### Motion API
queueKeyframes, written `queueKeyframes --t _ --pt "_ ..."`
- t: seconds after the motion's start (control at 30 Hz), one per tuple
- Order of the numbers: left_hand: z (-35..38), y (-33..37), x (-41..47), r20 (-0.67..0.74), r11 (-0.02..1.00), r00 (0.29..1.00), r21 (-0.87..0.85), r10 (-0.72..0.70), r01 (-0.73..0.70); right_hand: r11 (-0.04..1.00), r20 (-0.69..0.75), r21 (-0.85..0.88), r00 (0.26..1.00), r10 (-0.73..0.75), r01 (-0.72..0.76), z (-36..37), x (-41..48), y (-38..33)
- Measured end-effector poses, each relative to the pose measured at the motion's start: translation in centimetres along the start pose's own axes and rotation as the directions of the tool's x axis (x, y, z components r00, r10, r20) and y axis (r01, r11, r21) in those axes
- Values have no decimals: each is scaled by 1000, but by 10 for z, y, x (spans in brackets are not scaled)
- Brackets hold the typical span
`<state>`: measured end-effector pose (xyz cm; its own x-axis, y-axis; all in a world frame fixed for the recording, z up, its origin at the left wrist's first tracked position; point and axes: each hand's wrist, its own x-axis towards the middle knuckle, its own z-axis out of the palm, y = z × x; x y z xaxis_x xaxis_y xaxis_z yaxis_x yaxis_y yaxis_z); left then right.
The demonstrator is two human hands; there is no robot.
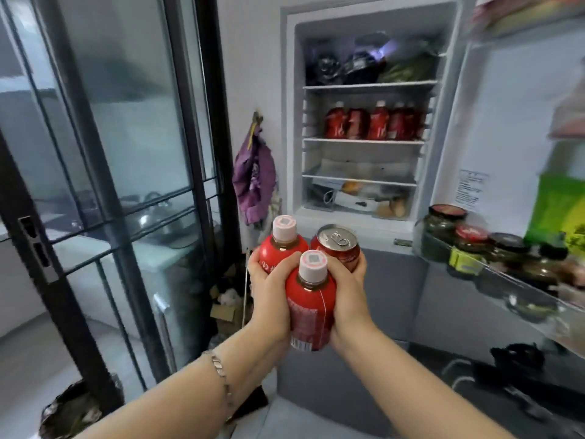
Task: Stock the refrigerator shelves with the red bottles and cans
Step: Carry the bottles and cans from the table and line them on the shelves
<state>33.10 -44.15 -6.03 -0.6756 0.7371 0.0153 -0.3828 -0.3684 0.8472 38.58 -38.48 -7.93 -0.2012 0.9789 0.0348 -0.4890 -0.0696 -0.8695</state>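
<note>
Closest in, the nearer bottle stands upright, wedged between both palms, white cap up. The left hand has its fingers curled round the farther bottle while its heel presses the nearer one. The right hand wraps the can and squeezes the same middle bottle from the other side. All three are carried touching one another, well short of the open refrigerator.

The bottles look like full, smooth plastic: fairly heavy for their size, slightly yielding, with slick film labels. The wedged one is probably the least secure, held by pressure alone, so it may slide down if either hand loosens. The can is rigid but thin-walled and would likely dent if dropped. Each is best taken round the body below the shoulder, one at a time.

Farther off, a row of red bottles stands on the middle shelf. The shelf below appears to have room. Jars line the door rack at right.
</note>
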Motion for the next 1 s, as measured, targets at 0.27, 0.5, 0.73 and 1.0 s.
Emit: queueKeyframes --t 0.27,0.5,0.73,1.0 --pt "101 -28 131 225 994 970 -25 -95 103 984 -135 65 979 -154 163 -11 157 -31" --pt "199 -52 254 288 994 954 -38 -84 99 979 -132 8 970 -203 206 -15 302 -75" --pt "279 -58 371 383 988 918 -60 -106 139 972 -150 19 962 -227 233 6 430 -113" --pt "363 -63 497 504 994 857 41 -106 99 938 -229 35 917 -327 344 19 548 -151"
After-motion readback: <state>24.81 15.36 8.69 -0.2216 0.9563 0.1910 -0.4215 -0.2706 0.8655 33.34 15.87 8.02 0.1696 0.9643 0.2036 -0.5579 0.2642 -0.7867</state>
